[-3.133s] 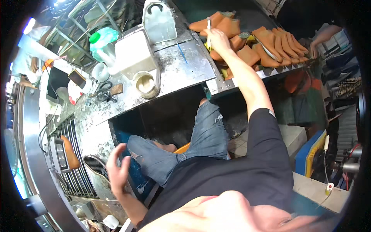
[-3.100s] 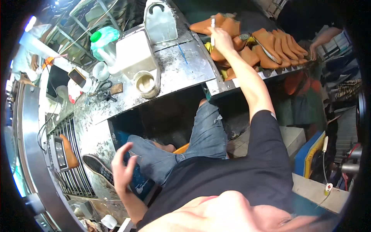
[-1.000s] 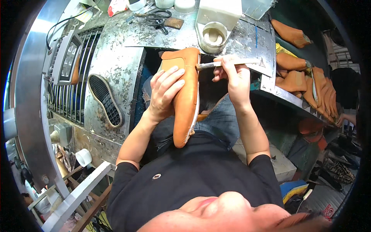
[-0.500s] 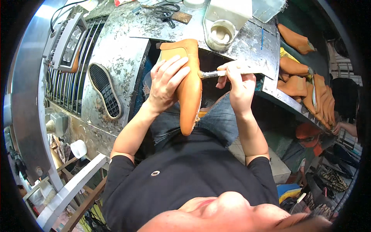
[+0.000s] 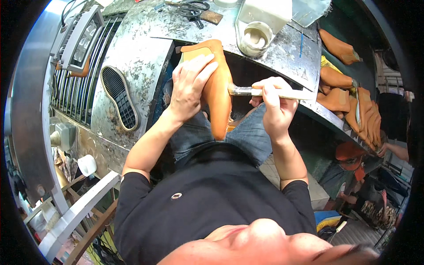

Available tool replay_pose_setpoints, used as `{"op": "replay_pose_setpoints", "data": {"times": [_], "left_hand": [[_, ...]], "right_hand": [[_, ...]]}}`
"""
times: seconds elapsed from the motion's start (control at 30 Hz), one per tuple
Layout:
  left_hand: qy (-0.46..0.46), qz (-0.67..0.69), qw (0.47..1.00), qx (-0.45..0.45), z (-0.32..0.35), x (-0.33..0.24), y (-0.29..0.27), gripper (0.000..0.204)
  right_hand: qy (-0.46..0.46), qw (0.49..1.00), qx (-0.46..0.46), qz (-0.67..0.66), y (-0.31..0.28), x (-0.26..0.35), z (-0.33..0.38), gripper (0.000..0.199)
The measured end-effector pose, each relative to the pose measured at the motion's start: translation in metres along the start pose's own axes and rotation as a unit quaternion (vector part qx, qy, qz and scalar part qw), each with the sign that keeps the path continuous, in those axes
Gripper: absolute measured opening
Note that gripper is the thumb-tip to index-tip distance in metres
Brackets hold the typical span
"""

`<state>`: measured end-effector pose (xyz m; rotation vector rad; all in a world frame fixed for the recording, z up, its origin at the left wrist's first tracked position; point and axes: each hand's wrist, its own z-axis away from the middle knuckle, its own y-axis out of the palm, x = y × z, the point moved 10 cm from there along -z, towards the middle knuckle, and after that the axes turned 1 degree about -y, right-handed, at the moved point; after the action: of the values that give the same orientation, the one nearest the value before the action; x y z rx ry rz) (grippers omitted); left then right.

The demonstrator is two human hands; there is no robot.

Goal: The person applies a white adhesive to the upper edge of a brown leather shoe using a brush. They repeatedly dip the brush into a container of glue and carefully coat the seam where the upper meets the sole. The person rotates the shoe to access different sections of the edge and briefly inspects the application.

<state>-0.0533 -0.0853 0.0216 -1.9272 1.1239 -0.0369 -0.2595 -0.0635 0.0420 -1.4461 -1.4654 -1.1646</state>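
Note:
A tan ankle boot upper [image 5: 221, 95], its toe toward my body, is held over my lap. My left hand [image 5: 189, 88] is closed round its shaft from the left side. In my right hand [image 5: 278, 99] is a flat brush with a pale handle [image 5: 293, 94], gripped between thumb and fingers. The brush's bristles touch the boot's right edge, along the lower rim. What lies under the boot's sole side is mostly hidden from this angle. A black shoe sole with a pale rim [image 5: 118, 98] lies on the metal bench to the left.
A cup with whitish contents [image 5: 255, 39] stands beside a white container [image 5: 270, 13] on the bench ahead. Scissors [image 5: 191, 8] lie at the far edge. Several tan boot uppers [image 5: 349, 99] are piled at the right, where another person's hand [image 5: 388, 149] reaches in. A lamp [image 5: 81, 42] sits over a metal grille at the left.
The boot has tipped slightly, its toe now farther from my body. My right hand and the brush have shifted a little toward me along its edge.

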Motion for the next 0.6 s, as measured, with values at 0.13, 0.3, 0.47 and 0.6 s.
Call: {"op": "replay_pose_setpoints", "data": {"times": [0.13, 0.3, 0.47, 0.6], "left_hand": [[-0.016, -0.005, 1.0, -0.001, -0.002, 0.003, 0.0, 0.068], [-0.025, -0.01, 1.0, -0.009, -0.002, 0.009, 0.001, 0.07], [-0.039, -0.011, 0.999, -0.011, -0.001, 0.013, 0.002, 0.072], [-0.056, -0.003, 0.998, -0.009, -0.001, 0.014, 0.003, 0.079]], "right_hand": [[-0.031, 0.999, 0.005, 0.012, 0.004, 0.009, 0.006, 0.02], [-0.037, 0.999, 0.014, 0.031, 0.008, 0.018, 0.011, 0.021], [-0.042, 0.997, 0.023, 0.053, 0.011, 0.025, 0.014, 0.022], [-0.028, 0.998, 0.023, 0.049, 0.013, 0.031, 0.019, 0.022]]}}
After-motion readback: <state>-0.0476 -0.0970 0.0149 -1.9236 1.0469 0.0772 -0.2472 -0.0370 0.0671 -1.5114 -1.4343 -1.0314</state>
